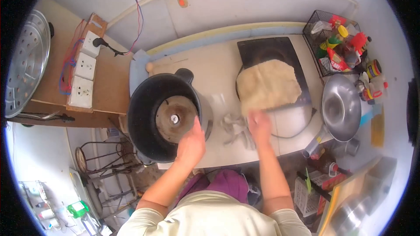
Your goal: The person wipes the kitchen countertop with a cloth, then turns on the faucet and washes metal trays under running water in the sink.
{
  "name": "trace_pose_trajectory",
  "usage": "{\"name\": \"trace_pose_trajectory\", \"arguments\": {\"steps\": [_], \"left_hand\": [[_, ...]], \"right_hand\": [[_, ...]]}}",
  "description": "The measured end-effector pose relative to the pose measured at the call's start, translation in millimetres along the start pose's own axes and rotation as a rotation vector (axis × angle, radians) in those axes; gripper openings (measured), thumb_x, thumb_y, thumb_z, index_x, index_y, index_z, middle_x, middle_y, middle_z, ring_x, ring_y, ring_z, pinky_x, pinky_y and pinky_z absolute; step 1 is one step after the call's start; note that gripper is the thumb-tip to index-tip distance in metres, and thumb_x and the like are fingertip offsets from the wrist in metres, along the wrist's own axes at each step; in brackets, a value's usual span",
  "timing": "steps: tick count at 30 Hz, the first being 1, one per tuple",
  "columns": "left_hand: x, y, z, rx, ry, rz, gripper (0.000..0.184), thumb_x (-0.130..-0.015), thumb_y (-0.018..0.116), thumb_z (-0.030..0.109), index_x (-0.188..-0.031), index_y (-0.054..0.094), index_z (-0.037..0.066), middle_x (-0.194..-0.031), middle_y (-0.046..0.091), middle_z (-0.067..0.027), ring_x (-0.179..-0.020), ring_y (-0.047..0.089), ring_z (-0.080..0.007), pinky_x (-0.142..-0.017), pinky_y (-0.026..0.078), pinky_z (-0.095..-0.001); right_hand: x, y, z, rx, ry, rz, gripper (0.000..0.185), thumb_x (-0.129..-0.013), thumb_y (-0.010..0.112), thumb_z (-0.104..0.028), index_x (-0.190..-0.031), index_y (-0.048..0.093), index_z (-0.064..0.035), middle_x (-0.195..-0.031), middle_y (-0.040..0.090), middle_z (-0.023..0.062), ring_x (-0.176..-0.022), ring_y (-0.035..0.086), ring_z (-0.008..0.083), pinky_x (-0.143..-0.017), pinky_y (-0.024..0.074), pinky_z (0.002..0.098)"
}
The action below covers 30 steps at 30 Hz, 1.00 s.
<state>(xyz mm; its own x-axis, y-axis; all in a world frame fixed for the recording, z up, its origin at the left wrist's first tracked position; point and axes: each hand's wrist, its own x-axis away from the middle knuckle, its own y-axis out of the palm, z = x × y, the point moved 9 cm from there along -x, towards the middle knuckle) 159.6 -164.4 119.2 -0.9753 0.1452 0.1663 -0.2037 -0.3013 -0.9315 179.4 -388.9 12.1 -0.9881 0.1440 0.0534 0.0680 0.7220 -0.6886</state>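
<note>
A large black cooker pot (142, 105) stands at the left of the counter, with a round stained plate (168, 118) at its bottom. My left hand (191, 148) is closed at the pot's front right rim, thumb side up; its fingertips are partly hidden. A tan cloth (271, 85) lies over the black induction cooktop (297, 67). My right hand (260, 126), smeared by motion, is at the cloth's near edge and seems to pinch it. Between my hands a crumpled greyish rag (236, 126) rests on the counter.
At the right stand a steel wok (341, 107) and a wire basket (321, 22) of bottles and packets. Sockets (83, 67) sit on the wooden shelf at left, near a perforated steamer tray (26, 61). A cable (297, 134) curves across the counter.
</note>
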Motion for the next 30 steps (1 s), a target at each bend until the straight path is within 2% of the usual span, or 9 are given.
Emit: {"name": "trace_pose_trajectory", "arguments": {"steps": [1, 5, 8, 14, 17, 20, 22, 26, 30], "left_hand": [[-1, 0, 0, 0.009, -0.011, -0.004, 0.05, -0.084, 0.046, 0.014, -0.126, 0.029, -0.008, -0.084, 0.058, -0.0247, -0.07, 0.058, -0.038, -0.063, 0.046, -0.0455], [-1, 2, -5, 0.052, -0.073, -0.049, 0.05, -0.087, 0.044, 0.019, -0.128, 0.028, -0.005, -0.086, 0.058, -0.0274, -0.074, 0.058, -0.0404, -0.066, 0.046, -0.0473], [-3, 4, -7, 0.104, -0.079, -0.061, 0.05, -0.088, 0.043, 0.021, -0.129, 0.027, -0.002, -0.087, 0.058, -0.0282, -0.077, 0.057, -0.0428, -0.069, 0.045, -0.0483], [-8, 6, -9, 0.29, 0.014, -0.04, 0.055, -0.083, 0.049, 0.015, -0.131, 0.024, 0.0, -0.088, 0.057, -0.0291, -0.08, 0.055, -0.0453, -0.072, 0.044, -0.0491], [-9, 6, -10, 0.366, 0.056, -0.056, 0.063, -0.078, 0.053, 0.009, -0.132, 0.022, 0.0, -0.085, 0.057, -0.0284, -0.079, 0.055, -0.0455, -0.071, 0.044, -0.0479], [-8, 16, -18, 0.344, -0.014, -0.206, 0.069, -0.075, 0.054, 0.005, -0.134, 0.019, 0.001, -0.079, 0.057, -0.0274, -0.075, 0.055, -0.0451, -0.067, 0.044, -0.0466], [-9, 17, -25, 0.325, -0.092, -0.29, 0.07, -0.074, 0.055, 0.004, -0.134, 0.017, 0.001, -0.074, 0.056, -0.0271, -0.071, 0.055, -0.0447, -0.065, 0.044, -0.0463], [-10, 13, -31, 0.366, -0.103, -0.244, 0.073, -0.074, 0.053, 0.004, -0.136, 0.015, 0.002, -0.067, 0.054, -0.0265, -0.064, 0.054, -0.0438, -0.063, 0.043, -0.0457], [-11, 12, -30, 0.315, -0.201, -0.334, 0.073, -0.073, 0.054, 0.004, -0.135, 0.015, 0.0, -0.072, 0.055, -0.0278, -0.068, 0.055, -0.0425, -0.067, 0.044, -0.0431]], "right_hand": [[13, 29, -7, 0.093, -0.044, -0.143, 0.037, -0.07, 0.066, -0.016, -0.106, 0.059, -0.0098, -0.117, 0.048, 0.0124, -0.105, 0.044, 0.0325, -0.086, 0.0379, 0.0443], [43, 38, -18, 0.291, -0.291, 0.211, 0.027, -0.068, 0.067, -0.018, -0.094, 0.064, -0.0134, -0.1, 0.056, 0.007, -0.093, 0.053, 0.0286, -0.074, 0.0444, 0.0404], [46, 63, 6, 0.34, -0.296, 0.163, 0.029, -0.067, 0.068, -0.016, -0.096, 0.064, -0.0108, -0.096, 0.057, 0.0083, -0.086, 0.055, 0.0283, -0.071, 0.0458, 0.0389], [33, 49, 2, -0.515, 0.103, 0.152, 0.021, -0.074, 0.059, -0.001, -0.094, 0.062, -0.0027, -0.081, 0.057, 0.0091, -0.064, 0.054, 0.0178, -0.058, 0.0448, 0.0267], [40, 48, -59, -0.824, 0.122, 0.132, 0.02, -0.077, 0.057, 0.0, -0.096, 0.059, 0.0007, -0.093, 0.054, 0.0083, -0.079, 0.055, 0.0144, -0.066, 0.0452, 0.0246], [22, 48, -144, -0.873, -0.172, 0.088, 0.031, -0.085, 0.049, -0.007, -0.115, 0.053, 0.0003, -0.12, 0.047, 0.0118, -0.109, 0.046, 0.0221, -0.094, 0.0328, 0.0298], [-8, 69, -144, -0.751, -0.199, 0.089, 0.031, -0.089, 0.045, -0.016, -0.115, 0.054, -0.0008, -0.118, 0.051, 0.0113, -0.109, 0.046, 0.0224, -0.099, 0.0276, 0.0331], [-95, 203, -82, -0.811, -0.043, -0.409, 0.033, -0.091, 0.04, -0.025, -0.108, 0.06, -0.0042, -0.105, 0.06, 0.0121, -0.11, 0.044, 0.0249, -0.099, 0.0255, 0.0352], [-60, 167, -114, -1.204, 0.17, -0.434, 0.037, -0.092, 0.039, -0.026, -0.119, 0.052, -0.0045, -0.122, 0.051, 0.0101, -0.119, 0.038, 0.0228, -0.103, 0.022, 0.0335]]}}
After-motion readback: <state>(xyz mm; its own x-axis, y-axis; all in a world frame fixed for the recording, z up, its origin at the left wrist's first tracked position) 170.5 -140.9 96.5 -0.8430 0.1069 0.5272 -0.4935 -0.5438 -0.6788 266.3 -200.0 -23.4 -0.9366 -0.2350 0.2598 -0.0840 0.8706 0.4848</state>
